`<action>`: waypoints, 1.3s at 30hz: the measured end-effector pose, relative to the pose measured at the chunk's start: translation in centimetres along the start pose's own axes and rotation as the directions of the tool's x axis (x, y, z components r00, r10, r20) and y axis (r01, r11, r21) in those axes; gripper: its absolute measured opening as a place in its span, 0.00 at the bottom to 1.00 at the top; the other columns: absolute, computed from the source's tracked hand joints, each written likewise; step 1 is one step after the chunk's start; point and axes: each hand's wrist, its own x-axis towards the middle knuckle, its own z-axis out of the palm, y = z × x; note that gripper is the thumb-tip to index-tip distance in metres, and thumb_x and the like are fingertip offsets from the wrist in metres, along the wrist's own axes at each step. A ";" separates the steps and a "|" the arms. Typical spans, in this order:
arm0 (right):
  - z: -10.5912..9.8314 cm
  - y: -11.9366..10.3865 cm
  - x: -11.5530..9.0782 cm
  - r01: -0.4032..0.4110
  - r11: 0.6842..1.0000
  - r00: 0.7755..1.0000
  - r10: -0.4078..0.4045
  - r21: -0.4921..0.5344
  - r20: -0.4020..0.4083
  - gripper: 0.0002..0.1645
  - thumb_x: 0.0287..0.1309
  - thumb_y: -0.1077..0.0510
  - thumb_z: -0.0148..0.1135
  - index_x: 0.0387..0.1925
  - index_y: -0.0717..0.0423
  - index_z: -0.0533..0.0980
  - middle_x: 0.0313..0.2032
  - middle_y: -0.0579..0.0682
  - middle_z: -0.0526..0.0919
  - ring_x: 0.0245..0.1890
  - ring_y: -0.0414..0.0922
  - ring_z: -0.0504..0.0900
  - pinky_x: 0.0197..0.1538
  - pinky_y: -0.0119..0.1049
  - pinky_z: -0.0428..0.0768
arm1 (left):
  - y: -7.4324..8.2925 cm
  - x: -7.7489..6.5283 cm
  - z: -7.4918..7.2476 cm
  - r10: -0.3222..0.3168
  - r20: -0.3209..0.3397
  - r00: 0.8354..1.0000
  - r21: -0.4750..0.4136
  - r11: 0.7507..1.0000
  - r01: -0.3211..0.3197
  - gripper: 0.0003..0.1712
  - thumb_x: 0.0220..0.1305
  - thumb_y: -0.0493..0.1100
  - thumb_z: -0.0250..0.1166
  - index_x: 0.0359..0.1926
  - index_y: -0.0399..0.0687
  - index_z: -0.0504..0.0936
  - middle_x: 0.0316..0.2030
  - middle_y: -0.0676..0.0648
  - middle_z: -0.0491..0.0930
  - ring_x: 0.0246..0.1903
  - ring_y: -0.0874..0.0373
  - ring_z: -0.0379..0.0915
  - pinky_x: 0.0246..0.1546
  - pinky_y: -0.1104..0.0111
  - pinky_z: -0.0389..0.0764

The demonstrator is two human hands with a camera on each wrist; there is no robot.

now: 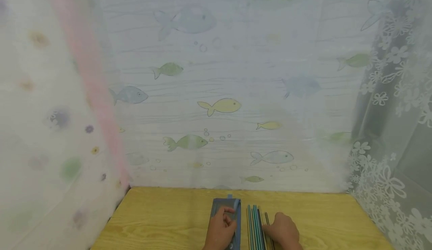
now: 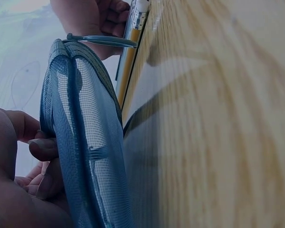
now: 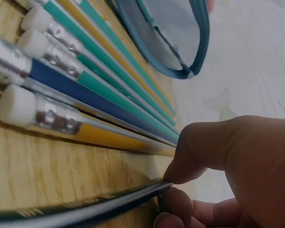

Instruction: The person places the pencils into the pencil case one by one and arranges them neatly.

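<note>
A blue mesh zip pouch [image 1: 216,204] lies on the table, its zipped edge raised in the left wrist view. My left hand [image 1: 221,228] is over it, fingers curled at the edge, pinching the pouch [image 2: 92,156] beside the zip. To the right lies a row of pencils [image 1: 254,223] in teal, yellow and dark blue, with white erasers toward me. My right hand [image 1: 282,229] pinches a dark pencil [image 3: 90,209] between thumb and fingertips, a little apart from the row. Its far end is hidden by the fingers.
The wood-grain table [image 1: 162,216] ends at a wall sheet printed with fish [image 1: 224,106]. White patterned fabric [image 1: 60,137] hangs at the left, and a flowered lace curtain [image 1: 388,182] at the right. A zip pull [image 2: 102,40] sticks out from the pouch toward the pencils.
</note>
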 end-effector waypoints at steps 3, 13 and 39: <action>0.0 0.4 0.2 0.009 1.000 1.000 -0.009 0.020 0.013 0.23 0.47 0.48 0.77 0.26 0.60 0.74 0.23 0.50 0.75 0.22 0.46 0.71 0.24 0.38 0.69 | -0.1 0.0 0.0 0.000 0.002 1.000 0.001 1.000 0.000 0.19 0.62 0.38 0.66 0.55 0.46 0.80 0.23 0.53 0.77 0.17 0.61 0.67 0.20 0.69 0.69; -0.7 1.0 0.8 0.041 0.998 0.999 -0.041 0.053 0.012 0.21 0.46 0.48 0.73 0.16 0.55 0.71 0.18 0.46 0.73 0.19 0.43 0.68 0.22 0.36 0.65 | 0.1 -0.1 -0.1 -0.004 0.023 1.000 -0.032 0.999 0.005 0.19 0.63 0.37 0.64 0.55 0.45 0.80 0.24 0.52 0.77 0.17 0.61 0.64 0.21 0.69 0.69; 0.7 -2.1 1.9 0.099 0.926 0.952 -0.195 0.365 0.237 0.16 0.57 0.55 0.66 0.17 0.58 0.81 0.13 0.43 0.78 0.16 0.40 0.78 0.23 0.33 0.77 | 0.2 -0.2 -0.2 0.009 0.038 0.999 -0.065 0.998 -0.006 0.19 0.65 0.36 0.63 0.57 0.42 0.79 0.24 0.54 0.76 0.16 0.64 0.62 0.21 0.71 0.69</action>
